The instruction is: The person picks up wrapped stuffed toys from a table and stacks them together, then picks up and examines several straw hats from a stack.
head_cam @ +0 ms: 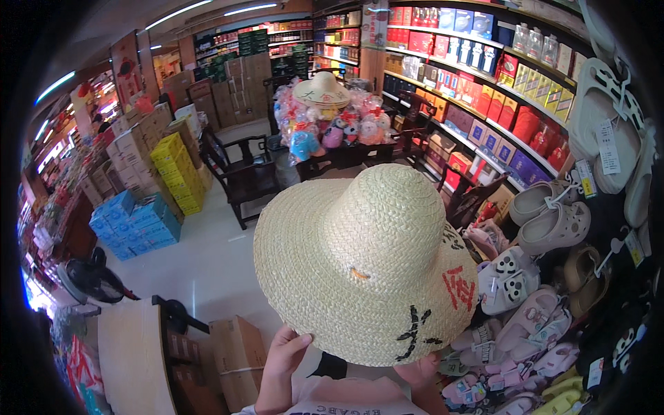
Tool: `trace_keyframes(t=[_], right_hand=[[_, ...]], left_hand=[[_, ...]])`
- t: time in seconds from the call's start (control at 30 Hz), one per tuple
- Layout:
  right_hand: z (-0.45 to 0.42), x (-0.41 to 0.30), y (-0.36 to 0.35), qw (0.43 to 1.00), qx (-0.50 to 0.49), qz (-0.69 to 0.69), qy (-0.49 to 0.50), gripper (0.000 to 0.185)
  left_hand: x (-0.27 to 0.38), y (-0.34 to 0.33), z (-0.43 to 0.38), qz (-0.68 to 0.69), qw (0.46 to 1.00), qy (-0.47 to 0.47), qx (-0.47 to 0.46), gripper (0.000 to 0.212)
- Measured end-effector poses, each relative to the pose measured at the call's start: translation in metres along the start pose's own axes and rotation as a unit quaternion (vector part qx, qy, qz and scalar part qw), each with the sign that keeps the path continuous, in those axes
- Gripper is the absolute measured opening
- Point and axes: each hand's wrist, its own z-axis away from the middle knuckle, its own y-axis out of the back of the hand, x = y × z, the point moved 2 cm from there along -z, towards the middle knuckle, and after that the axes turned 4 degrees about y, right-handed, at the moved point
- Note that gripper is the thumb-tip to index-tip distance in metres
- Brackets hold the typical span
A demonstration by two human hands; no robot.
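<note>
A wide-brimmed woven straw hat [384, 228] with a tall rounded crown is held up in front of me, crown upward. Painted black and red characters mark the right side of its brim, and a short orange cord shows low on the crown. My left hand [288, 346] pinches the brim's near left edge, its thumb on top. At the near right edge my right hand [419, 367] grips the brim, its fingers mostly hidden under the straw. Farther off, a stack of similar straw hats [321, 93] rests on wrapped plush toys [334, 132] on a dark table.
Slippers and clogs [554, 225] hang close on the right. Shelves of boxed goods [467, 98] line the back right. Dark wooden chairs [251, 181] surround the table. Blue cartons [136, 224] and yellow cartons [177, 174] stand left; a wooden tabletop [132, 358] and a cardboard box [237, 358] are near left.
</note>
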Motion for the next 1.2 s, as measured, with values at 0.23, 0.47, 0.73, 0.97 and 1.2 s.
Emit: trace_keyframes(t=[0.23,0.47,0.73,0.97,1.2], right_hand=[[-0.094,-0.016,0.007,0.996,0.011,0.070,0.053,0.070],[-0.204,-0.056,0.015,0.983,0.011,0.117,0.144,0.065],[-0.275,-0.048,0.119,0.968,0.219,-0.017,0.122,0.056],[-0.387,-0.057,0.158,0.984,0.171,-0.021,0.035,0.066],[-0.527,-0.102,0.180,0.989,0.134,-0.063,0.001,0.062]], left_hand=[[0.021,0.005,-0.121,0.010,0.998,-0.014,-0.062,0.042],[0.045,0.009,-0.243,0.032,0.994,-0.044,-0.096,0.037],[0.027,0.046,-0.305,-0.072,0.996,0.054,-0.019,0.035],[0.023,0.073,-0.370,-0.059,0.995,0.001,0.082,0.034],[0.038,0.039,-0.487,-0.065,0.987,-0.099,0.106,0.034]])
